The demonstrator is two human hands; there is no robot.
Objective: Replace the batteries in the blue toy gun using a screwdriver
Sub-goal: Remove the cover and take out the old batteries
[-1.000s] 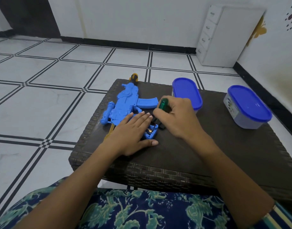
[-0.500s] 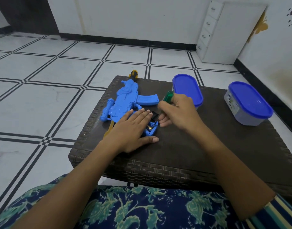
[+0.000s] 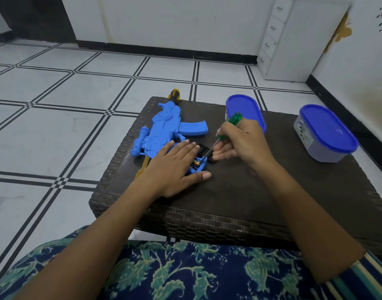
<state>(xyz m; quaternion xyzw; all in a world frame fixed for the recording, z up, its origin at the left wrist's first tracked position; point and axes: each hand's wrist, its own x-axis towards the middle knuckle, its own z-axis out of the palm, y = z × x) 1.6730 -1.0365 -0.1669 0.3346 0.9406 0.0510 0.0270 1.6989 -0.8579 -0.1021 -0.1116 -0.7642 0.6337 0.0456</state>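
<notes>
— Batteries (image 3: pixel 196 163): can you count them?
— No. One brass-tipped end shows in the open grip of the toy gun (image 3: pixel 164 131). The left hand (image 3: pixel 174 167) hides the rest, lying flat with straight fingers on the gun's rear.
— And the gun?
— On its side at the table's (image 3: pixel 239 198) far left, muzzle at the far edge.
— Right hand (image 3: pixel 239 144)?
— Curled round the green screwdriver (image 3: pixel 233 121), just right of the grip. The shaft slants down into the opening, its tip hard to make out.
</notes>
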